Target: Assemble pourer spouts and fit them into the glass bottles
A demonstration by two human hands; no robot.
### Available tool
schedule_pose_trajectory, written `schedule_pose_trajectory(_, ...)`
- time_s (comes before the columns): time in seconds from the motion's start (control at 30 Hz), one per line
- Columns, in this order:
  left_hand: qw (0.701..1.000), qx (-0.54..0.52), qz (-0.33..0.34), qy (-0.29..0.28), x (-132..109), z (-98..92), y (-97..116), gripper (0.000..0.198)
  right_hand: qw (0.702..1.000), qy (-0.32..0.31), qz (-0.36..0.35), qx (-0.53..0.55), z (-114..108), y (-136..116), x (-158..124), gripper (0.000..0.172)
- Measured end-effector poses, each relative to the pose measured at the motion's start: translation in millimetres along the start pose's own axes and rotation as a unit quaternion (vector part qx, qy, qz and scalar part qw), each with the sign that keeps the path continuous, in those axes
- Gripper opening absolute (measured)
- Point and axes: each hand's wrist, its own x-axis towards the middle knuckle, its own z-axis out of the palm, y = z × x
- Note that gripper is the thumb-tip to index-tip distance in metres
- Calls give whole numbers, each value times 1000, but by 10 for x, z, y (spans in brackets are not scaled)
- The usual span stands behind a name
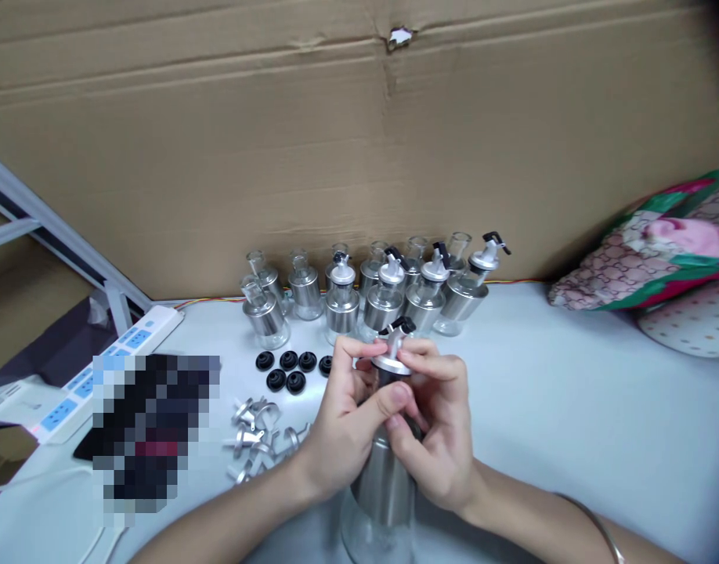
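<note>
Close in front of me stands a glass oil bottle (386, 486) with a brushed metal sleeve. A silver pourer spout (393, 363) with a black flip lever sits at the top of its neck. From the left, my left hand (351, 415) is closed round the spout and neck, thumb pressed below the spout's rim. My right hand (438, 415) closes on the same spout from the other side, fingertips on its rim. Fingers hide most of the neck, so how deep the spout sits cannot be seen.
Several similar bottles (305, 286) stand by the cardboard wall (312, 157), some with spouts. Black stoppers (296, 382) and loose silver spout tops (262, 454) lie left of my hands. A power strip (110, 372) and a blurred-out dark object (153, 431) are further left; a patterned bag (623, 258) lies right.
</note>
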Motion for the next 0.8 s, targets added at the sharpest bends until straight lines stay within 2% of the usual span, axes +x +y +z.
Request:
schedule_pose_trajectory(0.37, 1000, -13, 27, 7, -8, 59, 8, 34, 1000, 17, 13, 11, 3, -43, 9, 42)
schedule_pose_trajectory(0.47, 1000, -1, 22, -10, -11, 63, 75, 33, 1000, -11, -3, 12, -26, -53, 46, 47)
schedule_pose_trajectory(0.53, 999, 25, 29, -18, 1, 53, 159, 31, 998, -51, 0, 20, -55, -58, 83, 51)
schedule_pose_trajectory(0.6, 995, 76, 70, 2, 38, 14, 270, 30, 997, -73, 5, 33, -93, -65, 134, 54)
schedule_pose_trajectory(0.67, 977, 140, 154, 45, 116, -70, 387, 30, 998, -53, -1, 39, -140, -74, 202, 50)
schedule_pose_trajectory(0.8, 897, 254, 341, 119, 374, -389, 537, 34, 999, 31, -21, 34, -239, -84, 354, 33)
